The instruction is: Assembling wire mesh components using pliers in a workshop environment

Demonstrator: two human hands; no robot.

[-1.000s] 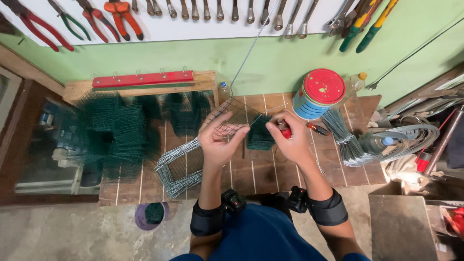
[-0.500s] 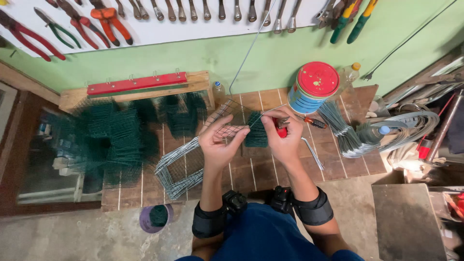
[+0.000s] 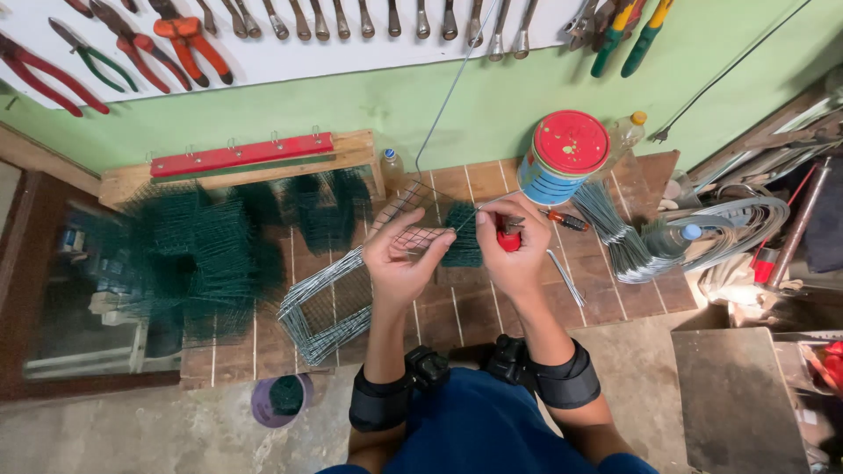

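One thin grey steel wire (image 3: pixel 448 96) is what everything hangs on here: its long axis runs up and slightly right, from a bend near our hands to the tool wall at the top. A short stretch of it crosses almost level between our two hands, over the small grey wire-mesh panel (image 3: pixel 406 230) we're holding above the tiled wooden workbench (image 3: pixel 606 303).

Our left hand (image 3: pixel 399 259) is clenched on the mesh panel, fingertips (image 3: pixel 443 241) curled over its right edge, pretty much touching the wire. Our right hand (image 3: pixel 514 246) is just beside it, wrapped tight round a pair of red-handled pliers (image 3: pixel 508 237), with the thumb up by the wire end. So the wire lies between both hands, and the right looks a touch nearer to its free end. We can't tell if the plier jaws actually bite the wire, too small to see.

Further out: a dark green mesh piece (image 3: pixel 463 235) right behind the hands, a finished grey wire-mesh cage (image 3: pixel 329 303) lying to the left, a big heap of green mesh cages (image 3: pixel 189 259) further left, and a round tin with a red lid (image 3: pixel 562 158) to the right
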